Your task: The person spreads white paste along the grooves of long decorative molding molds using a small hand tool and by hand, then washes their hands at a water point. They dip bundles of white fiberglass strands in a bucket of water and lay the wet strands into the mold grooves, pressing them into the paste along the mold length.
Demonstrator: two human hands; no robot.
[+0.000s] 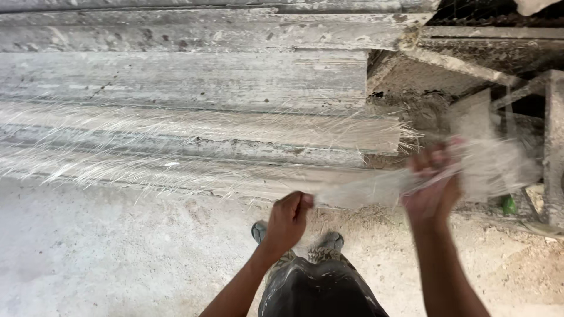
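Observation:
A pale bundle of thin white fibres (364, 186) stretches between my two hands in front of me. My left hand (289, 220) is closed on its left end, just above my feet. My right hand (433, 183) is blurred with motion and grips the right end, where the fibres fan out into a loose sheet (493, 164). Behind the bundle lies a stack of long grey plaster-like slabs (194, 82), with loose fibres (117, 167) strewn over their near edges.
The dusty concrete floor (106, 258) runs along the slabs' near side. My shoes (329, 242) stand close to the stack. At the right are a grey metal frame (552, 147), wire mesh (487, 12) and a small green object (509, 205).

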